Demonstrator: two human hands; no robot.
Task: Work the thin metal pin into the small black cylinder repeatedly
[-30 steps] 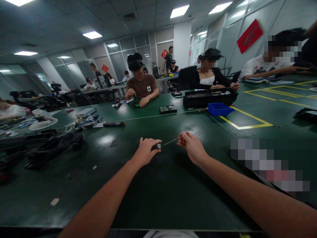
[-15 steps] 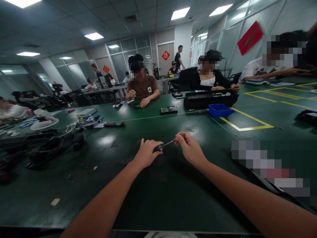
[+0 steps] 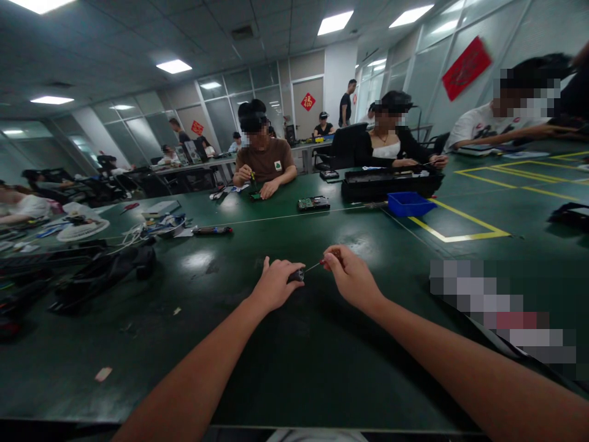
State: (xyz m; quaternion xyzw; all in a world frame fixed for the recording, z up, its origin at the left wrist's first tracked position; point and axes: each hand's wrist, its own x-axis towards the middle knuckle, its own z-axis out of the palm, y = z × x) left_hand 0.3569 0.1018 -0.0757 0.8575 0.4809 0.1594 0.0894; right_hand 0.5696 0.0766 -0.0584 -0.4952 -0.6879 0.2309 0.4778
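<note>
Near the middle of the green table, my left hand [image 3: 275,283] is closed around a small dark cylindrical part [image 3: 297,276], its round end facing right. Most of that part is hidden by my fingers. My right hand [image 3: 352,273] pinches the reddish handle of a screwdriver [image 3: 315,266]. The thin metal shaft points left and down at the end of the dark part, and its tip appears to meet it. Whether the tip sits inside cannot be made out.
Across the green table [image 3: 257,380] a co-worker [image 3: 264,156] handles a small board. A circuit-board device [image 3: 313,203], a blue bin [image 3: 411,204] and a black tray [image 3: 391,186] stand ahead. Black parts [image 3: 108,273] and a dark pen-like tool [image 3: 212,231] lie left.
My right hand has turned slightly around the screwdriver handle, its fingers shifting. The left hand stays nearly still with the dark part. In the background, a standing person has moved right.
</note>
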